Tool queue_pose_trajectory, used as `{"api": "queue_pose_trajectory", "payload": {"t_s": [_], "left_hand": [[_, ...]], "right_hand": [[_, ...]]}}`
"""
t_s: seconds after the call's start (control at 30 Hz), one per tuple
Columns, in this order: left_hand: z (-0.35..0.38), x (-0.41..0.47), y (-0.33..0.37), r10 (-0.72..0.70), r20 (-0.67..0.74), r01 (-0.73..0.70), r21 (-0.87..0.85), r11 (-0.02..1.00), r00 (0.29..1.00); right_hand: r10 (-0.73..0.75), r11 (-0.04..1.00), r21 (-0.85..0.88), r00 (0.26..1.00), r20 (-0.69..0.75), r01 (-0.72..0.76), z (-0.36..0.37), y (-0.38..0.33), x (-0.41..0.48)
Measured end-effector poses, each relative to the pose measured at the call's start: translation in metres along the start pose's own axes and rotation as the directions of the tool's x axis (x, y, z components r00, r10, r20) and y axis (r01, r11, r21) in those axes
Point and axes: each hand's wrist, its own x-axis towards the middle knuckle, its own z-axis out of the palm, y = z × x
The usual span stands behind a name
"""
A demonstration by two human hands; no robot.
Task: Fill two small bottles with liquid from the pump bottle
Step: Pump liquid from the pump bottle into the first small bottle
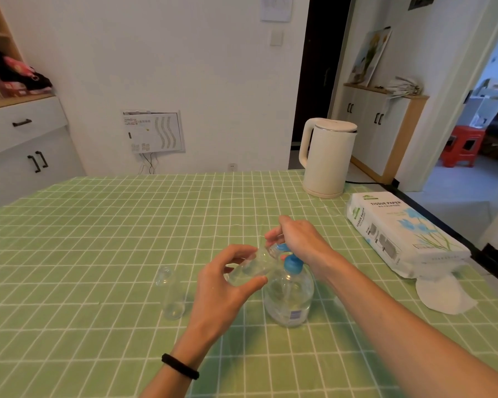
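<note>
A clear pump bottle (289,297) with a blue pump head stands on the green checked tablecloth near the table's middle. My left hand (227,285) holds a small clear bottle (253,267) tilted, its mouth up against the blue nozzle. My right hand (296,239) rests on top of the pump head, fingers curled over the nozzle and the small bottle's neck. A second small clear bottle (171,294) stands upright on the cloth to the left, untouched, with a little liquid at its bottom.
A white electric kettle (327,158) stands at the back right. A tissue paper pack (400,234) lies along the right edge, with a white round pad (443,295) in front of it. The table (98,254) runs wide to the left.
</note>
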Motion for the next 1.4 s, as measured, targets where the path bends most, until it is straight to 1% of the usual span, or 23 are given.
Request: {"api": "queue_pose_trajectory", "payload": {"t_s": [0.1, 0.23, 0.37, 0.53, 0.67, 0.77, 0.93, 1.23, 1.4], "left_hand": [[0.001, 0.000, -0.002, -0.002, 0.006, 0.002, 0.017, 1.000, 1.000], [0.002, -0.002, -0.005, -0.008, 0.016, 0.008, 0.026, 1.000, 1.000], [0.002, -0.004, -0.005, -0.017, 0.012, 0.017, 0.022, 1.000, 1.000], [0.001, -0.003, -0.002, -0.013, 0.007, 0.013, 0.007, 1.000, 1.000], [-0.001, -0.001, 0.000, -0.003, 0.005, 0.003, 0.005, 1.000, 1.000], [-0.001, -0.001, -0.001, 0.006, 0.005, -0.006, 0.011, 1.000, 1.000], [0.000, -0.001, -0.004, 0.005, 0.006, -0.005, 0.015, 1.000, 1.000], [0.004, -0.004, -0.008, -0.013, 0.006, 0.013, 0.031, 0.999, 1.000], [0.002, -0.003, -0.004, -0.015, 0.002, 0.015, 0.006, 1.000, 1.000]], "right_hand": [[-0.004, 1.000, 0.014, 1.000, -0.008, 0.004, 0.002, 0.004, 0.001], [-0.034, 0.999, -0.036, 0.999, -0.025, 0.033, 0.006, 0.010, -0.001], [-0.046, 0.998, -0.047, 0.998, -0.034, 0.045, 0.005, 0.009, -0.003], [-0.017, 0.996, -0.087, 1.000, -0.010, 0.016, 0.001, 0.003, -0.003], [-0.031, 0.993, -0.112, 1.000, -0.001, 0.031, -0.004, -0.004, -0.001], [-0.030, 0.992, -0.121, 0.999, -0.026, 0.026, -0.002, -0.002, -0.002], [-0.039, 0.994, -0.101, 0.996, -0.081, 0.031, 0.002, 0.002, -0.001], [-0.025, 0.996, -0.091, 0.997, -0.074, 0.019, 0.006, 0.007, -0.006], [0.015, 0.996, -0.083, 0.999, -0.052, -0.019, 0.000, 0.001, -0.005]]}}
